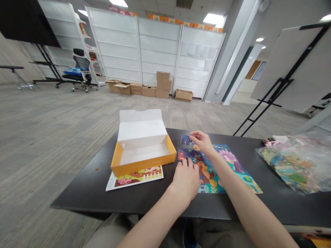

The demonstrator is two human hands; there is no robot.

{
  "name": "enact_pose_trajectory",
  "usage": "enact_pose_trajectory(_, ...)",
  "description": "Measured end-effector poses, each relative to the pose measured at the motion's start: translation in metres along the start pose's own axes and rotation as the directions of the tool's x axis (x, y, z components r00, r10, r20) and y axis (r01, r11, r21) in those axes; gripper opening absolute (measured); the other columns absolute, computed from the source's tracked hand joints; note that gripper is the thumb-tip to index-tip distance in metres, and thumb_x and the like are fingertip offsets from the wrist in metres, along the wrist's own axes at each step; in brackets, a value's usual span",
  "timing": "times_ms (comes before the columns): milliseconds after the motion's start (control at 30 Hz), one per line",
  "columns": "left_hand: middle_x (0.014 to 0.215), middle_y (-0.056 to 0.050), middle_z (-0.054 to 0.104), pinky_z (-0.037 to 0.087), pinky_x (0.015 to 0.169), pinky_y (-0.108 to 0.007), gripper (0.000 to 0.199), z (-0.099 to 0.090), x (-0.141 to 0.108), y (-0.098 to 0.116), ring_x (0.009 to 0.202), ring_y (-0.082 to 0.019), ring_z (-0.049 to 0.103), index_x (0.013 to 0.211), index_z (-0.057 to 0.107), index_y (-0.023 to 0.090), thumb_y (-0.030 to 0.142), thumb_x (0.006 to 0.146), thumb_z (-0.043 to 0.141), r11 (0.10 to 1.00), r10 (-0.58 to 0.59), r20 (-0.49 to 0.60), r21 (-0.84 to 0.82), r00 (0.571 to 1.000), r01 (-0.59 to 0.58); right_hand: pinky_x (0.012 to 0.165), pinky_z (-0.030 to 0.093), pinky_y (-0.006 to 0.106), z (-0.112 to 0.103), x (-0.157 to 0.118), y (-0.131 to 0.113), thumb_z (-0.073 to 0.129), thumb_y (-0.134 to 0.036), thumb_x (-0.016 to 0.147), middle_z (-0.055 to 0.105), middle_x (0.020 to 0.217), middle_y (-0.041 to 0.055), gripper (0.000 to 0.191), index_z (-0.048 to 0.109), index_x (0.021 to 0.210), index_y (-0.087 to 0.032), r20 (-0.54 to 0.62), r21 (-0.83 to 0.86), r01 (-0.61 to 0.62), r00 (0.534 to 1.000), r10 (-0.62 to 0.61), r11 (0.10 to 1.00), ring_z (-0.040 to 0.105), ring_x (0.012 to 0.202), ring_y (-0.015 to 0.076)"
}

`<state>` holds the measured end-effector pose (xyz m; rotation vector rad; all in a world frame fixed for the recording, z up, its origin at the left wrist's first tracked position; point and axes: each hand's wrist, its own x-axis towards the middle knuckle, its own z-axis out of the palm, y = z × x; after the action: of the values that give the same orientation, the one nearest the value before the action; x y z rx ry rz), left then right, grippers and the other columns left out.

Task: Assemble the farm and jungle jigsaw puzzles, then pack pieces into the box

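Jigsaw puzzle (222, 168) lying beneath left hand (185, 181) and right hand (203, 143).
Left resting open, gripping nothing; right curving half-closed over blue pieces (185, 140), hold unclear.

"What's on the table (85, 193)?"

"An open puzzle box (144, 146) sits left of a jigsaw puzzle (227, 168), with a picture card (137, 178) partly under the box's front edge."

"And further right?"

"A plastic bag (292, 165) of what look like puzzle pieces. The left hand (185, 181) and right hand (203, 142) lie on the puzzle."
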<state>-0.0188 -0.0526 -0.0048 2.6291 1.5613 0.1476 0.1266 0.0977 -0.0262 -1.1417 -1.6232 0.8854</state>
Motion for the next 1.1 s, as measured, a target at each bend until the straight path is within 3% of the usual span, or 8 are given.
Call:
enact_pose_trajectory(67, 0.129, -0.02, 0.058, 0.047, 0.093, -0.043, 0.048, -0.001, -0.001, 0.001, 0.118, -0.034, 0.055, 0.12, 0.061, 0.01, 0.049, 0.092, 0.059, 1.0, -0.005, 0.012, -0.01, 1.0, 0.005, 0.067, 0.05, 0.029, -0.014, -0.003, -0.006, 0.079, -0.052, 0.069, 0.071, 0.079, 0.0032, 0.041, 0.066, 0.089, -0.018, 0.119, -0.007, -0.073, 0.99, 0.073, 0.997, 0.063, 0.069, 0.0151)
enact_pose_trajectory(167, 0.123, -0.017, 0.058, 0.048, 0.09, -0.041, 0.046, 0.0, -0.002, 0.002, 0.114, -0.033, 0.056, 0.119, 0.063, 0.011, 0.048, 0.092, 0.059, 1.0, -0.009, 0.006, -0.024, 1.0, 0.009, 0.06, 0.047, 0.026, -0.033, -0.008, -0.01, 0.082, -0.049, 0.067, 0.07, 0.073, 0.0021, 0.04, 0.068, 0.085, -0.016, 0.345, -0.069, -0.176, 0.919, 0.189, 0.982, 0.06, 0.062, 0.0129)
enact_pose_trajectory(300, 0.12, -0.018, 0.058, 0.048, 0.092, -0.041, 0.045, 0.004, -0.004, 0.003, 0.116, -0.033, 0.055, 0.122, 0.062, 0.009, 0.044, 0.094, 0.057, 0.999, -0.019, 0.0, -0.028, 1.0, 0.019, 0.052, 0.043, 0.024, -0.041, -0.012, -0.008, 0.083, -0.051, 0.065, 0.067, 0.064, 0.0004, 0.04, 0.07, 0.079, -0.015, 0.476, -0.181, -0.19, 0.842, 0.255, 0.965, 0.057, 0.055, 0.0116)
enact_pose_trajectory(433, 0.125, -0.02, 0.055, 0.047, 0.096, -0.042, 0.048, 0.003, -0.006, 0.005, 0.118, -0.034, 0.054, 0.125, 0.06, 0.007, 0.043, 0.093, 0.058, 1.0, -0.018, -0.013, -0.019, 1.0, 0.018, 0.059, 0.049, 0.028, -0.036, -0.01, -0.006, 0.082, -0.051, 0.066, 0.069, 0.065, 0.0021, 0.038, 0.073, 0.074, -0.016, 0.48, -0.275, -0.121, 0.842, 0.245, 0.954, 0.06, 0.058, 0.0145)
enact_pose_trajectory(600, 0.134, -0.022, 0.052, 0.047, 0.098, -0.044, 0.049, 0.005, -0.005, 0.006, 0.122, -0.036, 0.053, 0.127, 0.06, 0.007, 0.044, 0.094, 0.056, 1.0, -0.018, -0.01, -0.003, 1.0, 0.018, 0.063, 0.05, 0.031, -0.017, -0.01, -0.003, 0.074, -0.047, 0.078, 0.07, 0.08, 0.0057, 0.029, 0.078, 0.085, -0.02, 0.326, -0.479, 0.154, 0.945, 0.012, 0.864, 0.059, 0.062, 0.0157)
enact_pose_trajectory(733, 0.135, -0.021, 0.054, 0.046, 0.099, -0.046, 0.05, 0.012, -0.003, 0.006, 0.124, -0.036, 0.052, 0.127, 0.06, 0.01, 0.046, 0.093, 0.058, 1.0, -0.022, -0.039, 0.02, 0.999, 0.023, 0.078, 0.052, 0.035, 0.0, -0.014, -0.001, 0.078, -0.039, 0.076, 0.069, 0.097, 0.0085, 0.027, 0.079, 0.097, -0.023, 0.373, -0.543, 0.309, 0.922, -0.106, 0.781, 0.064, 0.079, 0.0203)
enact_pose_trajectory(967, 0.139, -0.024, 0.051, 0.046, 0.1, -0.047, 0.05, 0.011, -0.005, 0.006, 0.127, -0.038, 0.051, 0.13, 0.058, 0.007, 0.043, 0.095, 0.055, 1.0, -0.01, -0.042, 0.013, 0.999, 0.011, 0.084, 0.05, 0.037, 0.004, -0.012, 0.005, 0.077, -0.034, 0.077, 0.069, 0.092, 0.0063, 0.02, 0.072, 0.091, -0.021, 0.414, -0.497, 0.318, 0.905, -0.101, 0.808, 0.063, 0.086, 0.0218)
enact_pose_trajectory(1100, 0.139, -0.024, 0.052, 0.047, 0.098, -0.046, 0.051, 0.008, -0.004, 0.007, 0.125, -0.038, 0.052, 0.129, 0.06, 0.007, 0.044, 0.094, 0.056, 1.0, -0.019, -0.018, 0.01, 1.0, 0.019, 0.081, 0.05, 0.035, 0.005, -0.011, 0.006, 0.076, -0.035, 0.075, 0.068, 0.089, 0.0027, 0.023, 0.064, 0.089, -0.021, 0.378, -0.373, 0.237, 0.922, -0.086, 0.897, 0.063, 0.085, 0.0197)
